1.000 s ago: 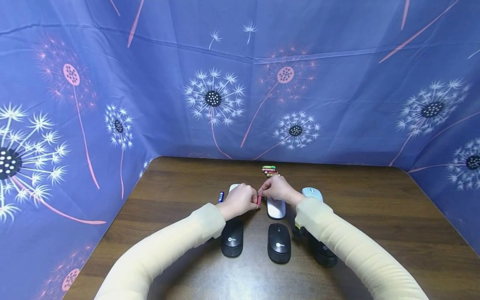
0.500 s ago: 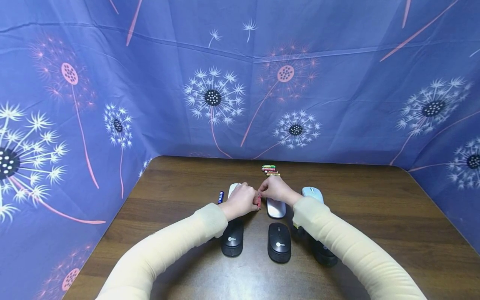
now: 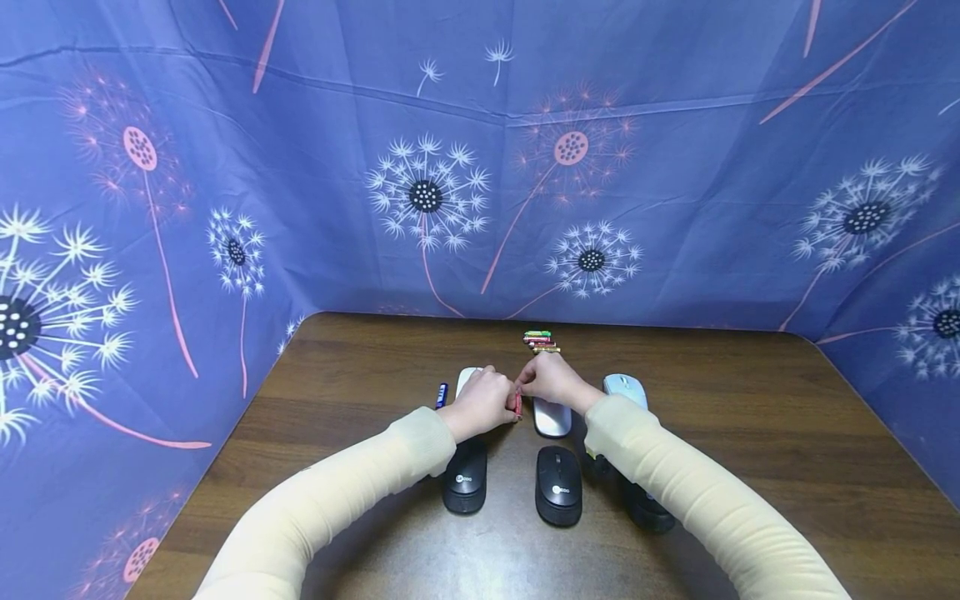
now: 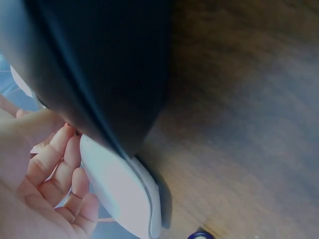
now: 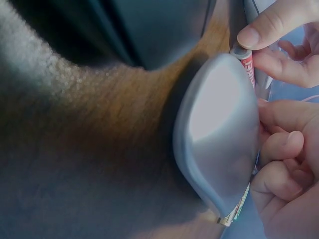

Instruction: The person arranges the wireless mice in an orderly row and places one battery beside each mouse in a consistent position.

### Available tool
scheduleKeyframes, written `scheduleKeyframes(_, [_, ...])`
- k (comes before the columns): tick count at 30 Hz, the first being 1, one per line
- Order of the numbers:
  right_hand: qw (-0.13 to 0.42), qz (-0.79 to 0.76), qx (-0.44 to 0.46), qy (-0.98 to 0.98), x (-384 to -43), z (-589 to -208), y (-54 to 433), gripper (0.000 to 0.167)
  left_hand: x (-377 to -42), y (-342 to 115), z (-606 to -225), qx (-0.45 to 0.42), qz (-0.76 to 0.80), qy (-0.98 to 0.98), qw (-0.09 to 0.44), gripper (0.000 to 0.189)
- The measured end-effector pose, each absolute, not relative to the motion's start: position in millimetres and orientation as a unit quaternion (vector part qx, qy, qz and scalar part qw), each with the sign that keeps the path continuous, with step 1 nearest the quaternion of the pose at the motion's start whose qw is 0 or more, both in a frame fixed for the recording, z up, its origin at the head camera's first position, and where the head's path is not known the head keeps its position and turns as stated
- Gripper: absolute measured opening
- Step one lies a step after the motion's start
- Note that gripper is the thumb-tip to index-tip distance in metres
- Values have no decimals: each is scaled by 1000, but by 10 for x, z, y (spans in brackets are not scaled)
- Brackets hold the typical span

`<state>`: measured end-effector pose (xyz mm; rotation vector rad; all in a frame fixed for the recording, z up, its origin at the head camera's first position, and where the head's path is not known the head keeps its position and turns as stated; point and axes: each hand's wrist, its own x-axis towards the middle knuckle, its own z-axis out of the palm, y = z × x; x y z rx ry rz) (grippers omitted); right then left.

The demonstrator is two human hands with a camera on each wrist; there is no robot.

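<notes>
Between the two hands in the head view is a small red battery point(image 3: 518, 406). My left hand point(image 3: 483, 398) pinches its near end between thumb and fingers; in the right wrist view the silver end and red label of the battery point(image 5: 247, 64) show there. At the far end the fingertips of my right hand point(image 3: 553, 379) hold it, though the contact is partly hidden. Just under the right hand lies a silver mouse point(image 3: 552, 419). A white mouse point(image 3: 467, 377) sits behind the left hand, partly covered, and a blue battery point(image 3: 442, 395) lies left of it.
Several coloured batteries point(image 3: 538, 341) lie together behind the right hand. Two black mice point(image 3: 465, 482) point(image 3: 558, 490) stand nearer on the wooden table point(image 3: 360, 358). Another black mouse point(image 3: 649, 512) is partly under the right sleeve, with a pale mouse point(image 3: 625, 386) behind it.
Both hands stay nearly in place around the red battery. The right wrist and sleeve have shifted slightly left since one second ago.
</notes>
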<state>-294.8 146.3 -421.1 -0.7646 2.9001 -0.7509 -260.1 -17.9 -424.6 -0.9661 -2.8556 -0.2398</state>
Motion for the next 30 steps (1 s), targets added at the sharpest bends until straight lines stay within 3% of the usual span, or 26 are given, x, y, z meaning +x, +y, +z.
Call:
scheduleKeyframes(13, [23,-254,-244,936,-2934,-4194,1481,6,-2579,-176,-4234,-307,-88,-946,47,17])
scheduleKeyframes(19, [52,-277,-225,933,-2933,-4108,1529,7,-2537,-200,-4131,-315,-114,-941,48,14])
scheduleKeyframes(30, [63,-311,-210,925,-2954,-3836,1702,12,-2646,-143,-3789,-266,-228,-937,-11,10])
